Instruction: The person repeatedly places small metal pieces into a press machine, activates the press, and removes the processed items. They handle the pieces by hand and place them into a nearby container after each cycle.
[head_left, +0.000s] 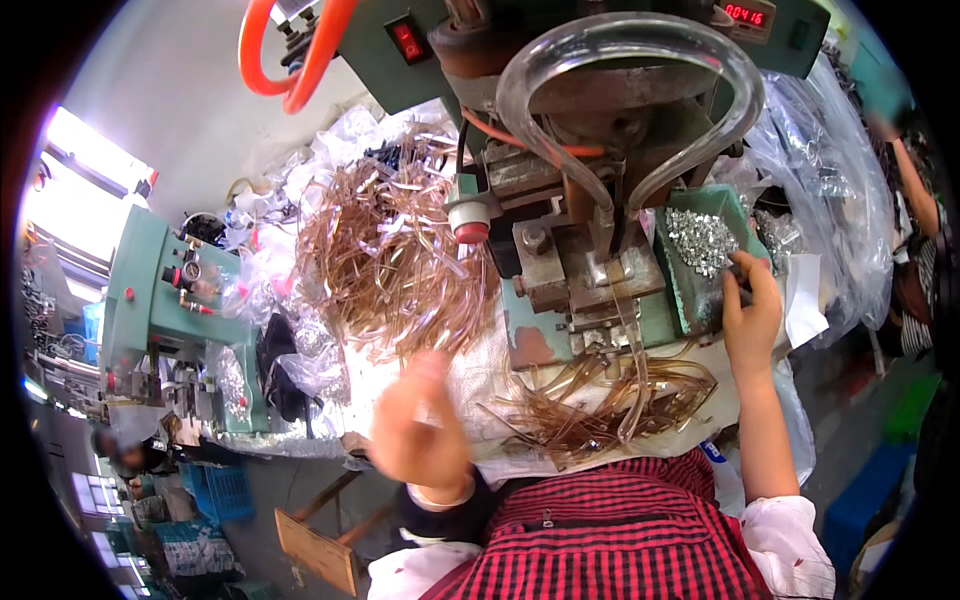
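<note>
My right hand is at the right wall of a green metal bin. Its thumb and index fingertips come close together in a pinch beside a heap of small silvery metal pieces; whatever lies between them is too small to make out. Smeared by motion, my left hand hovers over the white cloth, below a big tangle of clear brownish strips. A smaller bunch of such strips lies before me, under the press machine. One clear strip hangs down from the press's tooling.
A red push button sticks out left of the press head. Clear looped tubing arches over it. Plastic sheeting lies at the right. Another green machine stands left. Part of another person's arm shows at far right.
</note>
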